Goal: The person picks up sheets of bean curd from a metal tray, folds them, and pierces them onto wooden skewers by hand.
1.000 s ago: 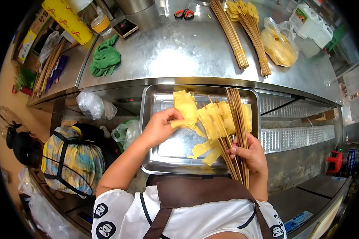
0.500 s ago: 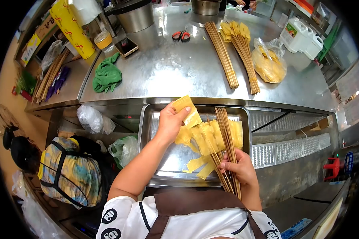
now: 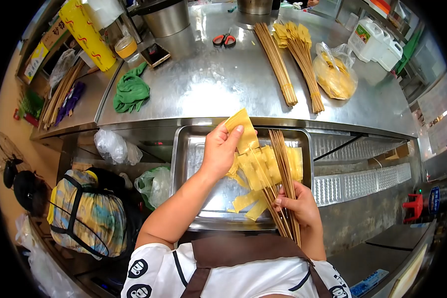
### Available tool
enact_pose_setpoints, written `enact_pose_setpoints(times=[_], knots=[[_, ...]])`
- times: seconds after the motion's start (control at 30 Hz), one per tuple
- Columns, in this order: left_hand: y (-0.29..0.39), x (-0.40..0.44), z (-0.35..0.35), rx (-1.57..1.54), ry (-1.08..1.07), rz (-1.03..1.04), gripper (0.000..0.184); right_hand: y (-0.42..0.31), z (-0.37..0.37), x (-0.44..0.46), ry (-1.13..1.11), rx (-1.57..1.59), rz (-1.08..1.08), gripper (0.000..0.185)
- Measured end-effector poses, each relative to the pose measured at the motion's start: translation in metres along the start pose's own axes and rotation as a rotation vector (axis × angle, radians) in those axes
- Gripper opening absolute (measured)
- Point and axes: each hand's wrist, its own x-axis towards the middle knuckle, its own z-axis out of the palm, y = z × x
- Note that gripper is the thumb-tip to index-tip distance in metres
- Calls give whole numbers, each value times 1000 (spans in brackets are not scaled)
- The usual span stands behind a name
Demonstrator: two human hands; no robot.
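Tray's (image 3: pixel 218 203) far edge: my left hand (image 3: pixel 219 153) pinched yellow sheet (image 3: pixel 246 138), judged light, soft, best side-held; right hand (image 3: pixel 303 207) clasped skewers (image 3: pixel 283 164).

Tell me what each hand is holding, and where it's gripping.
Left hand: a yellow sheet, pinched at its left side. Right hand: wooden skewers, gripped along the half nearer the wearer.

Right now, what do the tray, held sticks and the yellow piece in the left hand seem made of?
Tray: metal, probably stainless steel; shiny reflections. Sticks: likely bamboo or wood; brown, slim, finish unclear. Yellow piece: perhaps bean curd sheet; thin, flat, smooth-looking, material uncertain.
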Motion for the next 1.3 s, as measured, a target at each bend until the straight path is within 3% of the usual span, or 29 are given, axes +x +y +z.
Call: enact_pose_setpoints(times=[0.13, 0.2, 0.23, 0.37, 0.47, 0.6, 0.77, 0.87, 1.1, 1.3], knots=[[-10, -12, 5, 100, 16, 122, 23, 0, -1, 0, 4, 6, 2, 19], [-20, -17, 4, 431, -1, 247, 24, 0, -1, -1, 5, 8, 3, 19], [-22, -19, 6, 430, -1, 245, 24, 0, -1, -1, 7, 8, 4, 19], [-14, -17, 8, 257, 44, 168, 33, -1, 1, -1, 7, 14, -2, 18], [-9, -12, 6, -5, 168, -92, 53, 0, 0, 0, 16, 6, 2, 19], [-16, -15, 2, 121, 141, -54, 49, 1, 1, 1, 18, 7, 3, 19], [-19, -13, -1, -15, 178, -231, 22, 0, 1, 0, 14, 23, 2, 21], [-19, -16, 0, -36, 199, -246, 16, 2, 0, 0, 16, 23, -7, 21], [-22, -29, 9, -19, 252, -306, 19, 0, 2, 0, 23, 29, -6, 21], [-24, -26, 8, -40, 239, -214, 37, 0, 2, 0, 26, 34, 1, 21]])
